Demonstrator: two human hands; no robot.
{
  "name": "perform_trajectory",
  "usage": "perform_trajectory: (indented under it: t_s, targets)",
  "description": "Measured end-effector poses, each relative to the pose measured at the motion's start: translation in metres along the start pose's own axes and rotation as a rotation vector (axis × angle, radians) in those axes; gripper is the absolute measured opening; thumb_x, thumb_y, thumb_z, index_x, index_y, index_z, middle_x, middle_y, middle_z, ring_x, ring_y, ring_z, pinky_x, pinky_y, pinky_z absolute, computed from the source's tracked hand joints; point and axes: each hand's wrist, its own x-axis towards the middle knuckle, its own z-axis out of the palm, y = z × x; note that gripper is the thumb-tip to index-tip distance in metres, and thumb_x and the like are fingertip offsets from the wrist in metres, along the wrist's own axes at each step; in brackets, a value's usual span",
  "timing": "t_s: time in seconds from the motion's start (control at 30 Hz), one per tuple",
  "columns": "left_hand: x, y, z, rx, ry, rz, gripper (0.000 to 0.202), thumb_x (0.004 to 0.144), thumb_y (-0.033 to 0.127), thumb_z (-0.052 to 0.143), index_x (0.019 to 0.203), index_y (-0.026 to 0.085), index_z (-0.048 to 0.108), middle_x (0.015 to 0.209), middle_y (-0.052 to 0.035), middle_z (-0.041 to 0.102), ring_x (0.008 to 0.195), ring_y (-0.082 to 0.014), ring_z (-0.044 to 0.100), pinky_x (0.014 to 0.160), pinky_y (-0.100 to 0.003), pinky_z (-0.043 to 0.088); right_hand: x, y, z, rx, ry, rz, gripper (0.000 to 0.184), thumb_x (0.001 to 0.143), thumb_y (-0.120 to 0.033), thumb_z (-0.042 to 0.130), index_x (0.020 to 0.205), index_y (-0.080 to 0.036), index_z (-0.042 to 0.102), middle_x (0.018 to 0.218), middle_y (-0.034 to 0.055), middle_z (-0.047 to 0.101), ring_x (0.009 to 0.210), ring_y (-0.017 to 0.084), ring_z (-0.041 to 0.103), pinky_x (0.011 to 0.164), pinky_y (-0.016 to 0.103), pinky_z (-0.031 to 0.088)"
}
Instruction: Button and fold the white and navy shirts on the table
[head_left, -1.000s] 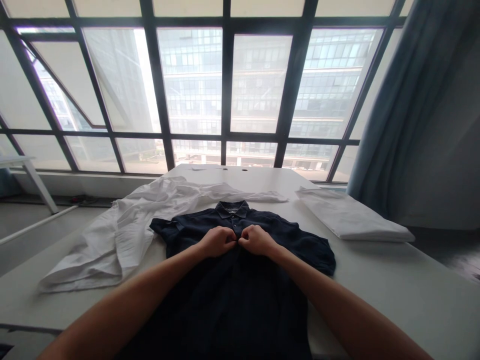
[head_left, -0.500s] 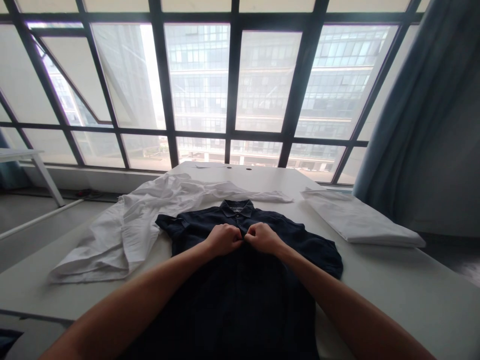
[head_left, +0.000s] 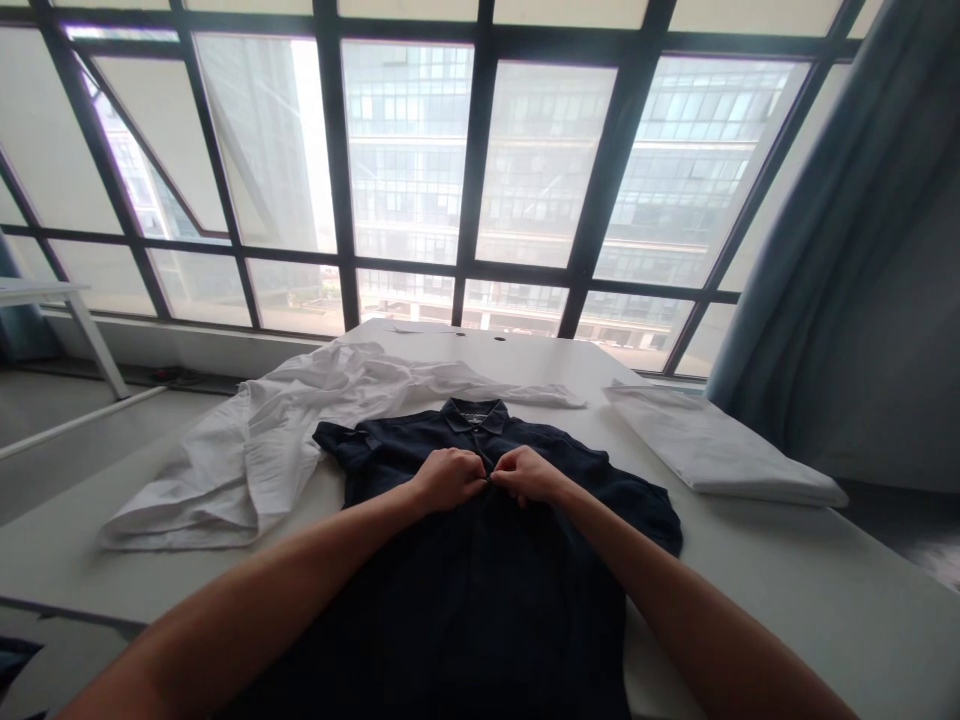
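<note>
A dark navy short-sleeved shirt (head_left: 465,620) lies front up, with its collar (head_left: 475,414) toward the window and its sleeves spread. Over the upper front placket, my left hand (head_left: 450,478) is closed in a pinch on the shirt's edge. Right beside it, my right hand (head_left: 527,474) pinches the same spot, thumb and forefinger together and the other fingers curled. The fingertips of both hands nearly meet. Whether a button sits between them is too small to make out.
The shirt lies on a white table (head_left: 780,590). To the left spreads a crumpled white garment (head_left: 262,450); at right lies a folded white cloth (head_left: 727,445). A blue-grey curtain (head_left: 810,250) hangs at right. Behind the table stands a large framed window (head_left: 405,150).
My right hand has turned slightly and its lower fingers have loosened from a tight fist into a finer pinch. My left hand stays nearly in place on the placket.
</note>
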Motion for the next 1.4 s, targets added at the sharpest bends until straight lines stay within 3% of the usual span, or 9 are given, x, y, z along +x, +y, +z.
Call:
perform_trajectory:
  t_s: [0.17,0.33,0.47,0.63,0.77,0.87,1.0,1.1,1.4]
  targets:
    - [0.003,-0.009,0.002,-0.239,0.003,-0.047,0.015,0.081,0.025,0.065,0.088,0.017,0.075,0.079,-0.0021,0.072,0.072,-0.0161,0.064,0.065,-0.023,0.044,-0.003,0.002,0.003,-0.139,0.091,-0.088,0.01,0.075,-0.02,0.06,0.071,-0.016,0.068,0.052,-0.0024,0.059,0.044,0.01,0.055,0.042,0.018,0.036]
    - [0.001,-0.023,-0.014,-0.407,-0.093,-0.034,0.02,0.081,0.028,0.065,0.089,0.013,0.074,0.069,-0.0005,0.066,0.063,-0.0125,0.056,0.059,-0.021,0.042,-0.014,-0.007,-0.015,-0.424,0.229,-0.079,0.009,0.07,-0.023,0.066,0.064,-0.018,0.07,0.062,0.0017,0.066,0.06,0.014,0.061,0.052,0.022,0.036]
    - [-0.005,-0.025,-0.03,-0.417,-0.225,-0.027,0.022,0.079,0.034,0.067,0.084,0.013,0.072,0.06,0.0019,0.06,0.057,-0.0108,0.052,0.053,-0.02,0.039,-0.023,-0.009,-0.027,-0.476,0.14,0.07,0.006,0.068,-0.024,0.069,0.067,-0.018,0.07,0.068,0.0041,0.068,0.063,0.017,0.061,0.056,0.025,0.037]
    - [-0.01,-0.007,-0.027,-0.362,-0.25,0.144,0.015,0.078,0.022,0.064,0.087,0.015,0.074,0.066,0.0013,0.064,0.059,-0.0105,0.053,0.054,-0.019,0.039,-0.02,-0.014,-0.006,-0.552,0.34,-0.171,0.021,0.077,-0.03,0.067,0.096,-0.021,0.069,0.089,0.0036,0.071,0.083,0.019,0.063,0.068,0.026,0.039]
    - [-0.011,0.004,-0.022,-0.259,-0.234,0.189,0.012,0.075,0.017,0.064,0.083,0.018,0.074,0.066,0.0017,0.066,0.058,-0.0114,0.055,0.055,-0.02,0.039,-0.011,-0.018,0.011,-0.61,0.39,-0.247,0.03,0.086,-0.047,0.061,0.093,-0.019,0.07,0.094,0.0076,0.068,0.089,0.021,0.063,0.072,0.028,0.042]
    - [-0.011,0.003,-0.023,-0.183,-0.205,0.103,0.016,0.082,0.03,0.064,0.076,0.018,0.074,0.064,0.0006,0.066,0.057,-0.0125,0.056,0.056,-0.021,0.039,-0.007,-0.016,0.011,-0.648,0.381,-0.245,0.026,0.088,-0.042,0.06,0.086,-0.019,0.072,0.096,0.0082,0.066,0.094,0.022,0.062,0.074,0.027,0.042]
    - [-0.007,0.0,-0.022,-0.02,-0.07,-0.134,0.042,0.091,0.046,0.054,0.063,0.018,0.069,0.062,-0.0033,0.066,0.061,-0.0169,0.06,0.061,-0.025,0.04,-0.005,-0.011,0.003,-0.591,0.338,-0.208,0.019,0.087,-0.031,0.058,0.083,-0.018,0.072,0.093,0.0072,0.069,0.086,0.019,0.064,0.07,0.025,0.041]
    - [-0.003,0.001,-0.018,0.039,0.003,-0.261,0.036,0.087,0.051,0.059,0.074,0.019,0.071,0.074,-0.0059,0.071,0.073,-0.0223,0.065,0.064,-0.027,0.043,-0.002,-0.007,0.0,-0.47,0.321,-0.223,0.016,0.083,-0.025,0.058,0.079,-0.016,0.072,0.082,0.0059,0.071,0.078,0.017,0.063,0.067,0.024,0.04]
    - [0.003,0.003,-0.004,-0.2,0.057,-0.226,0.026,0.087,0.038,0.059,0.094,0.018,0.072,0.089,-0.0057,0.074,0.083,-0.0228,0.067,0.073,-0.029,0.047,0.003,-0.001,-0.002,-0.058,0.271,-0.243,0.014,0.076,-0.024,0.06,0.074,-0.014,0.069,0.059,-0.0004,0.063,0.056,0.013,0.058,0.053,0.021,0.04]
